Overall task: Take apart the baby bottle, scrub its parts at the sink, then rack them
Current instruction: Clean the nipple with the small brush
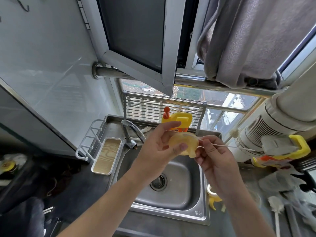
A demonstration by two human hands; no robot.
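A yellowish translucent bottle nipple (183, 142) is held above the steel sink (179, 194), its tip pointing down and to the right. My left hand (159, 147) pinches its wide rim between thumb and fingers. My right hand (213, 154) grips a thin white stick brush (230, 146), whose near end touches the nipple's rim and whose far end points right. A yellow bottle part (213, 197) lies on the counter at the sink's right edge, partly hidden behind my right forearm.
The tap (131, 134) curves over the sink's back left. A white drying rack with a wooden tray (104, 155) stands left of it. A yellow detergent jug (179, 122) sits behind, another (282, 151) lies at right, and a long-handled brush (275, 212) rests on the right counter.
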